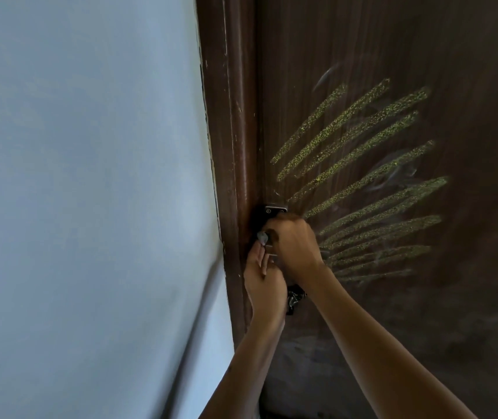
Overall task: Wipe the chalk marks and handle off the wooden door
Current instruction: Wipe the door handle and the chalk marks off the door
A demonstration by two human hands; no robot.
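Both hands worked at the dark metal door handle (272, 213) on the brown wooden door (347, 55): the right hand (294, 246) closed over it, the left hand (264, 279) just below pinching a small grey cloth (262, 237). Yellow-green chalk streaks (362, 176) fanned up to their right

I am looking at a dark brown wooden door (362, 55) with fine vertical grain, seen from close up and at a slant. Across its middle run yellow-green chalk marks (371, 176), a fan of long, speckled diagonal strokes that rise from lower left to upper right. A few faint grey smudges lie among the strokes. The strokes lower down look paler and more blurred than the upper ones. At the door's left edge, beside the frame, sits the handle (272, 211); only its dark plate with a pale top edge and a small screw shows, the rest being covered.
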